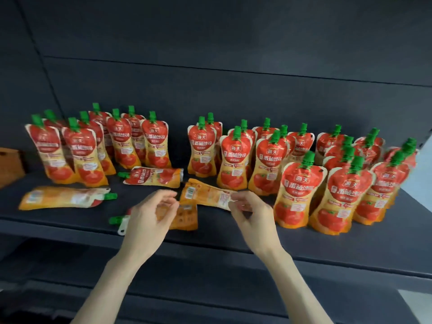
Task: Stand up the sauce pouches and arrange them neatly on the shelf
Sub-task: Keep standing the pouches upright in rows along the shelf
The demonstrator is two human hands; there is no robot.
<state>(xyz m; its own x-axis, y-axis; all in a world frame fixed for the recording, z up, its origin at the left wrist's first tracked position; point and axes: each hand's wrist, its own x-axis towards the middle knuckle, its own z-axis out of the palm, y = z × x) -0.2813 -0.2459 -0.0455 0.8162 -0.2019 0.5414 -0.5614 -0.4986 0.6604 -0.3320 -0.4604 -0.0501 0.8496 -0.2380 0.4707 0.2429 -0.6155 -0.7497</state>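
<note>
Red and orange sauce pouches with green caps fill a dark shelf. One standing group is at the left, and a bigger group is at the middle and right. Several pouches lie flat in front. One flat pouch lies back side up; my right hand pinches its right end. My left hand hovers with fingers apart over another flat pouch, whose cap points left. Two more flat pouches lie at the centre and at the left.
A brown wooden box stands at the shelf's far left. The shelf's front edge runs just under my wrists, with a lower dark shelf beneath. A gap separates the two standing groups.
</note>
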